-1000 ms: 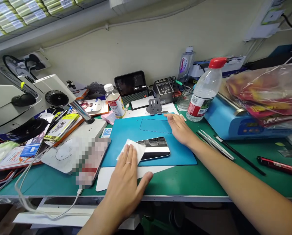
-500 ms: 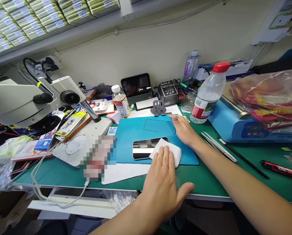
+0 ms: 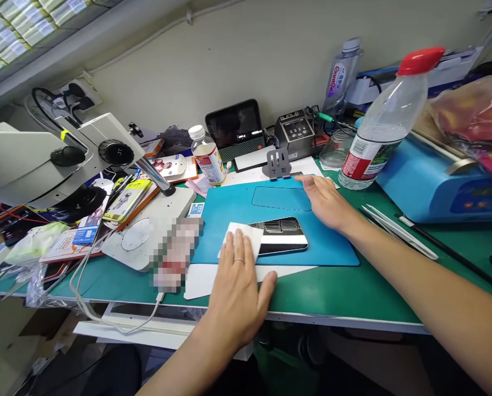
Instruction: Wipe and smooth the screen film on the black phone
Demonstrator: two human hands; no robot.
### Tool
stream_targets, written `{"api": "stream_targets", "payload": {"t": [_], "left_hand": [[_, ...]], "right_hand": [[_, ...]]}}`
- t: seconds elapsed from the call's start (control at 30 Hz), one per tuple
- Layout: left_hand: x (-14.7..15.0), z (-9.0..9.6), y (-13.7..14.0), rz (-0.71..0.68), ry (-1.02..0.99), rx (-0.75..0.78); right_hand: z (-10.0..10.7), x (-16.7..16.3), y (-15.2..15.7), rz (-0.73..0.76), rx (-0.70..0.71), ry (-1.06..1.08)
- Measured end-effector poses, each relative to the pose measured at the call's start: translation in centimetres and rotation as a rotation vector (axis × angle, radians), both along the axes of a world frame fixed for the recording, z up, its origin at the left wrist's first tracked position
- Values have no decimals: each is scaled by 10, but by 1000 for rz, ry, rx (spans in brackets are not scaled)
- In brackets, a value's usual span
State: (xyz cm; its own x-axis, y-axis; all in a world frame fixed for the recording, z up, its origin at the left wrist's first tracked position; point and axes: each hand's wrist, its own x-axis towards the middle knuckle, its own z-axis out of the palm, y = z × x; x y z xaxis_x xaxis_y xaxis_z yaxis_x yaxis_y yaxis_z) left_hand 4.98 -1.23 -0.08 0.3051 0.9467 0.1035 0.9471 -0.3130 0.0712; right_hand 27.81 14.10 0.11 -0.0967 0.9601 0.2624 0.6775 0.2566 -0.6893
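Observation:
My left hand (image 3: 240, 280) lies with its fingers stretched flat on a folded white wipe (image 3: 252, 239). The wipe covers the left end of a dark, glossy phone (image 3: 285, 236), and my palm and thumb are off the phone's near edge. Lines and a bright band reflect in the phone's uncovered part. The phone lies on a blue mat (image 3: 229, 201). My right hand (image 3: 326, 203) rests on the mat's far right side, beyond the phone, with fingers extended and nothing visible in them.
A microscope (image 3: 64, 165) stands at left beside a pixelated object (image 3: 178, 253) with a white cable. Behind the mat are a small bottle (image 3: 208, 157), a grey stand (image 3: 277, 164) and a dark control box (image 3: 294, 132). A red-capped bottle (image 3: 388, 121), tweezers (image 3: 398, 231) and a blue machine (image 3: 444, 181) are at right.
My left hand has slid the wipe from the phone's right end to its left end, baring the right part. My right hand stays on the mat's far side. The camera view has shifted.

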Motion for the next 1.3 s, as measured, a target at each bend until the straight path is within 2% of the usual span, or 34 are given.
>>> {"api": "stream_targets", "payload": {"t": [0.2, 0.3, 0.4, 0.53, 0.67, 0.8, 0.97, 1.17, 1.23, 1.3], "left_hand": [[64, 6, 33, -48, -103, -24], [82, 8, 36, -69, -160, -11], [78, 9, 21, -120, -188, -7], [45, 12, 3, -177, -167, -44], [7, 13, 0, -57, -92, -62], [-8, 10, -7, -1, -30, -34], [13, 4, -12, 35, -25, 14], [72, 9, 13, -162, -115, -20], [78, 10, 19, -212, -146, -9], [70, 10, 20, -245, -170, 18]], "right_hand": [[2, 0, 2, -34, -8, -57], [4, -1, 2, -38, -6, -87], [7, -3, 0, -37, -7, -107], [9, -4, 0, -40, -25, -90], [7, -2, 4, -31, -11, -46], [5, 0, 6, -41, -2, -67], [-1, -1, 8, -38, 28, -180], [-3, 5, 5, 47, 39, -304], [-1, 7, 4, 96, 42, -325], [0, 9, 4, 135, 49, -330]]}}
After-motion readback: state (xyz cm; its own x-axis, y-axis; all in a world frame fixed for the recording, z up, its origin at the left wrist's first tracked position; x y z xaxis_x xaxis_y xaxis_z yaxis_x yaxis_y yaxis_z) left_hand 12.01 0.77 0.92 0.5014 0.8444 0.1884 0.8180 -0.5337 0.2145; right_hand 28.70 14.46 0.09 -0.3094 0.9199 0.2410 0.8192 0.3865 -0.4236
